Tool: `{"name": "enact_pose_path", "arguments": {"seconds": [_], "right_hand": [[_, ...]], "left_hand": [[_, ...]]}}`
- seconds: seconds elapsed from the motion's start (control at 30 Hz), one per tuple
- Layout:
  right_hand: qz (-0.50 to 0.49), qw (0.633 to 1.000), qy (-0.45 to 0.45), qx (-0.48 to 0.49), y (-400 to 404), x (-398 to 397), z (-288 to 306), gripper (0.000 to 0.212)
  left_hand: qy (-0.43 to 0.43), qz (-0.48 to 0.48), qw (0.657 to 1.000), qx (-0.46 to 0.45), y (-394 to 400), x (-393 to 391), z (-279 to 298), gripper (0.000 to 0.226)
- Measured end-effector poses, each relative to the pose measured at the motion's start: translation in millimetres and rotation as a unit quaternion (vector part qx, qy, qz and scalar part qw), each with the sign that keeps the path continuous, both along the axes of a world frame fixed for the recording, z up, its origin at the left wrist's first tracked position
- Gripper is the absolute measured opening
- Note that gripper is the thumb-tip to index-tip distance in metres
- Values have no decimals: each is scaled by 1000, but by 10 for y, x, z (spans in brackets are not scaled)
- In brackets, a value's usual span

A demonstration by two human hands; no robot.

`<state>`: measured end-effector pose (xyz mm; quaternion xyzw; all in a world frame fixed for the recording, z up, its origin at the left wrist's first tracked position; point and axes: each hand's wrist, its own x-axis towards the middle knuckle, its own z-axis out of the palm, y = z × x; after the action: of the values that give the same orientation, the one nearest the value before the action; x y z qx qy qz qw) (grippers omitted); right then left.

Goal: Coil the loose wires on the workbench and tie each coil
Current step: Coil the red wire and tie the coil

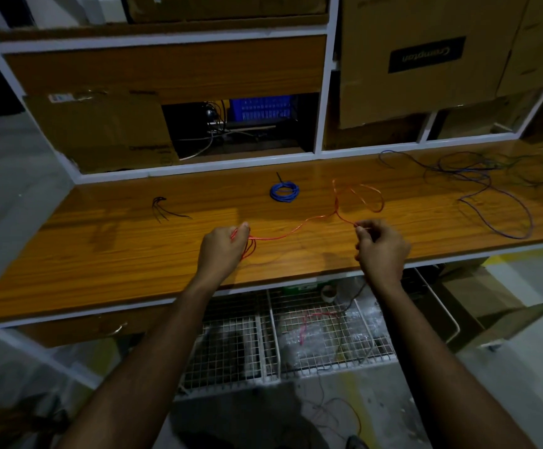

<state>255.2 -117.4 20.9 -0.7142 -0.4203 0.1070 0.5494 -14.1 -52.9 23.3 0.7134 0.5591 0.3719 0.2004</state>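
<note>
Two hands work a red wire [299, 233] over the workbench [101, 254].

The left hand [223, 246] grips a few gathered loops of it; the right hand [378, 246] pinches what looks like its far end. A tied blue coil [284, 191] lies behind, loose wires [490, 183] well right.

Workshop/storeroom: wooden workbench [134, 251] strewn with loose wires [477, 176], cardboard boxes [425, 59] shelved above it, wire-mesh baskets [312, 335] below.

One blue coil [284, 191], two hands [223, 246].
</note>
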Motion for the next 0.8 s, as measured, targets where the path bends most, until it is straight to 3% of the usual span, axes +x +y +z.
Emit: {"name": "enact_pose_path", "arguments": {"seconds": [0.1,0.17,0.23,0.33,0.43,0.53,0.6,0.7,0.8], "right_hand": [[8,974,-218,-67,14,87,-17,25],[62,953,-262,-137,14,63,20,32],[136,943,-242,-183,27,13,55,26],[317,930,-43,-179,-29,-103,160,24],[501,824,230,-131,-158,-224,283,13],[549,729,407,-46,-190,-233,355,6],[509,702,499,4,-158,-157,384,10],[361,715,597,41,-96,18,373,10],[211,789,576,27,-21,195,282,12]], "left_hand": [[-17,-2,1000,7,28,-20,22,56],[-27,4,1000,8,47,0,54,53],[-35,5,999,9,63,41,75,53],[-26,7,999,18,58,126,80,54],[-2,31,999,13,64,199,39,54],[10,61,998,-1,68,209,-49,54],[2,77,997,-10,72,182,-98,54],[-13,105,994,-19,97,121,-106,53],[-38,126,991,-24,128,69,-53,51]]}}
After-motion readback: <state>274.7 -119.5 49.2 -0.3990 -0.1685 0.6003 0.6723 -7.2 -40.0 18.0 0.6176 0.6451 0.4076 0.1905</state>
